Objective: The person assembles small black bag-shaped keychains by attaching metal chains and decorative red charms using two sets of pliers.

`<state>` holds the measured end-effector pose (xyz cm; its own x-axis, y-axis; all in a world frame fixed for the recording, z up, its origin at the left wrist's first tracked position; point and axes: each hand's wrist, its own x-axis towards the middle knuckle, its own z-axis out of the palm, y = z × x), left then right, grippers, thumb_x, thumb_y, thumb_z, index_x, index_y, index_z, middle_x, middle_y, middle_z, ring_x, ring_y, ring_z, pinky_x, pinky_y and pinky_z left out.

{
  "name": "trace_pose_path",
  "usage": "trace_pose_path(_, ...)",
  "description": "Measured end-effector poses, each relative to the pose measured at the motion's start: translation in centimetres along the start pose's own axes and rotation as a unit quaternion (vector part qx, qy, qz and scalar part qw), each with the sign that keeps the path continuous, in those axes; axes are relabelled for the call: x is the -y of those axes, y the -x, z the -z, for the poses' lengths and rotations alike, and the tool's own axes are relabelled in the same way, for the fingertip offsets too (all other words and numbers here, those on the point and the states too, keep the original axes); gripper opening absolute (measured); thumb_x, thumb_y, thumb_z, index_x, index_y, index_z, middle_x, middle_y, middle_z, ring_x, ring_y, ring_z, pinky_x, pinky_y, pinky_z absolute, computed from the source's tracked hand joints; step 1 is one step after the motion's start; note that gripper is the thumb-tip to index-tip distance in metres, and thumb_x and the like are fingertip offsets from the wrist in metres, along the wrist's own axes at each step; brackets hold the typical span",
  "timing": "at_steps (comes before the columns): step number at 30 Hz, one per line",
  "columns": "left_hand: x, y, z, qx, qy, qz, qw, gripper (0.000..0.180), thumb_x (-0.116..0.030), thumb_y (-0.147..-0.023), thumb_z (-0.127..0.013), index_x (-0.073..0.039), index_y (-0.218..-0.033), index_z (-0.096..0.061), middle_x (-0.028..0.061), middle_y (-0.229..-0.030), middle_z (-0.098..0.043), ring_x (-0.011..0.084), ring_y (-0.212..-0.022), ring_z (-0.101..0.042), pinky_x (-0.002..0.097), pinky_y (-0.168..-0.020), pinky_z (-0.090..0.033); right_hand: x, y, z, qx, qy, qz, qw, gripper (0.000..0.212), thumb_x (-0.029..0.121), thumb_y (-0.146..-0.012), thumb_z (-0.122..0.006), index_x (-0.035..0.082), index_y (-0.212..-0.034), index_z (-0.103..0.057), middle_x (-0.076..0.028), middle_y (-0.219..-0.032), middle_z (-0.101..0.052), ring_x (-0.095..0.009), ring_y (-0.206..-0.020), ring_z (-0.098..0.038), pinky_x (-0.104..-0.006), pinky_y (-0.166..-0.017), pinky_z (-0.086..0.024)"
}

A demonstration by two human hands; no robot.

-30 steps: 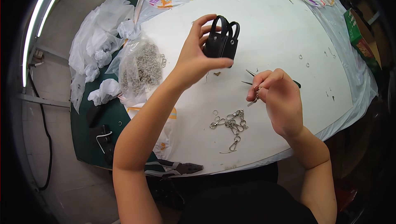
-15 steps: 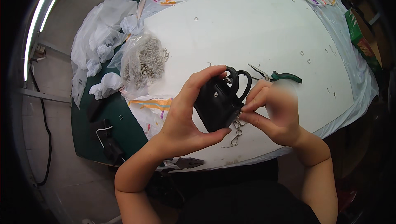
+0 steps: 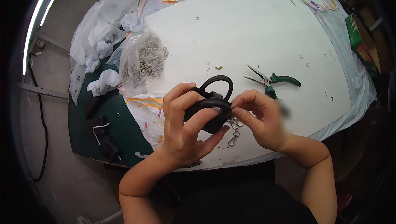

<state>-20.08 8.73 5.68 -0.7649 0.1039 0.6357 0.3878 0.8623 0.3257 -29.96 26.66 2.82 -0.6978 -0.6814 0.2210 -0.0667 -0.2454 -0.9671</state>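
Note:
A miniature black handbag (image 3: 208, 118) with looped handles is gripped in my left hand (image 3: 181, 125), whose fingers curl over its top with the thumb underneath. At the bag's right edge my right hand (image 3: 264, 120) pinches thumb and forefinger together; what lies between the tips is too small to make out. Just below those fingers is a silver chain with snap hooks (image 3: 235, 133); whether it hangs from the bag or rests on the table I cannot tell. Beyond my right hand lie green-handled long-nose pliers (image 3: 269, 79), jaws apart, one handle partly covered by the hand.
At the left, a clear plastic bag of metal rings (image 3: 144, 61) stands beside crumpled white plastic (image 3: 103, 26). Small rings (image 3: 301, 56) and bits dot the white board (image 3: 247, 30). A black tool with a white cord (image 3: 105, 137) lies on the green surface. A green box (image 3: 361, 38) is far right.
The handbag has tipped so its top faces me, and my left fingers have moved over it. My right hand has shifted slightly left, still pinching at its edge. More of the long-nose pliers shows.

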Motion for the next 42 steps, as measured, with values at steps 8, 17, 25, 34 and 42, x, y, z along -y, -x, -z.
trace_pose_path(8, -0.7, 4.4, 2.4, 0.015, 0.127, 0.142, 0.982, 0.046, -0.010, -0.068, -0.090, -0.005, -0.098, -0.056, 0.0041, -0.073, -0.059, 0.0213, -0.072, -0.062, 0.0448, -0.081, -0.053, -0.4, -0.4, -0.4, 0.051, 0.219, 0.115, 0.968, 0.017, -0.003, -0.082, -0.071, 0.002, -0.094, -0.060, -0.009, -0.093, -0.056, -0.023, -0.080, -0.055, -0.0317, -0.066, -0.047)
trace_pose_path(17, -1.5, 3.1, 4.0, -0.026, 0.067, 0.160, 0.984, 0.029, -0.007, -0.067, -0.087, -0.007, -0.090, -0.069, 0.0077, -0.092, -0.058, 0.0250, -0.083, -0.054, 0.0347, -0.073, -0.044, -1.0, 0.2, -2.3, 0.071, 0.250, 0.210, 0.943, 0.021, -0.003, -0.076, -0.076, 0.006, -0.091, -0.064, -0.007, -0.092, -0.053, -0.023, -0.081, -0.049, -0.0322, -0.069, -0.041)
trace_pose_path(25, -0.2, 10.5, 9.6, 0.182, 0.030, 0.270, 0.945, 0.039, -0.019, -0.057, -0.091, -0.008, -0.083, -0.064, 0.0060, -0.096, -0.062, 0.0280, -0.092, -0.057, 0.0387, -0.076, -0.045, -1.6, 0.0, -2.4, 0.097, 0.271, 0.218, 0.933, 0.022, -0.004, -0.075, -0.076, 0.005, -0.090, -0.064, -0.007, -0.090, -0.052, -0.023, -0.079, -0.048, -0.0310, -0.065, -0.041)
trace_pose_path(34, -0.1, 17.0, 10.8, 0.225, -0.044, 0.198, 0.953, 0.039, -0.022, -0.057, -0.088, -0.006, -0.084, -0.065, 0.0160, -0.113, -0.057, 0.0350, -0.103, -0.056, 0.0432, -0.085, -0.047, -1.4, -0.1, -3.1, 0.136, 0.267, 0.211, 0.930, 0.022, -0.004, -0.074, -0.077, 0.005, -0.089, -0.063, -0.007, -0.090, -0.052, -0.022, -0.078, -0.048, -0.0310, -0.064, -0.040)
trace_pose_path(42, -1.9, 13.4, 14.0, 0.195, -0.039, 0.285, 0.937, 0.036, -0.029, -0.054, -0.089, -0.003, -0.070, -0.070, 0.0135, -0.097, -0.053, 0.0283, -0.083, -0.053, 0.0374, -0.067, -0.046, -0.9, 0.4, -3.8, 0.156, 0.305, 0.256, 0.904, 0.025, 0.000, -0.072, -0.080, 0.005, -0.091, -0.063, -0.008, -0.089, -0.054, -0.024, -0.077, -0.051, -0.0343, -0.065, -0.043)
